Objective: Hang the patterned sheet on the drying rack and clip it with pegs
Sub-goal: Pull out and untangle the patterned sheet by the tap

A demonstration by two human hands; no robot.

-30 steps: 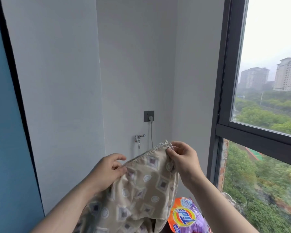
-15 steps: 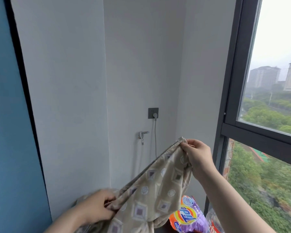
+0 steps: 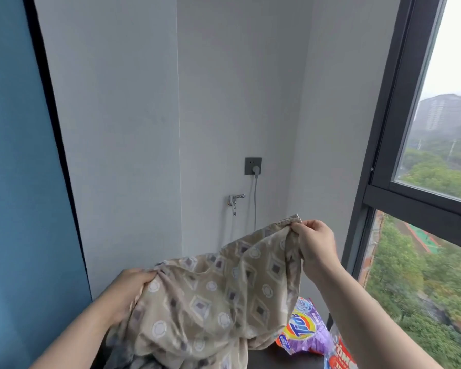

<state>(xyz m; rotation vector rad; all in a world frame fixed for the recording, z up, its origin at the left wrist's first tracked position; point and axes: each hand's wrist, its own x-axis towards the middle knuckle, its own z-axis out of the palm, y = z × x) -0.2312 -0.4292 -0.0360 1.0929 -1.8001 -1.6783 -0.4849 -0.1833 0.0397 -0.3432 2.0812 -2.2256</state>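
Note:
The patterned sheet (image 3: 213, 296) is beige with grey diamonds and white circles, bunched in front of me at the bottom centre. My right hand (image 3: 316, 242) pinches its upper corner, held up at the right. My left hand (image 3: 129, 292) grips a bunched part of the edge lower down at the left. The cloth sags between the two hands and drops out of frame below. No drying rack or pegs are in view.
A purple and orange detergent bag (image 3: 305, 331) lies on a dark surface below the sheet. A wall socket with plug and cable (image 3: 253, 166) and a tap (image 3: 234, 202) are on the grey wall. A dark-framed window (image 3: 383, 155) fills the right; a blue wall (image 3: 14, 182) the left.
My left hand slid down and left along the sheet's edge, away from my right hand, spreading the cloth. The right hand kept hold of the corner.

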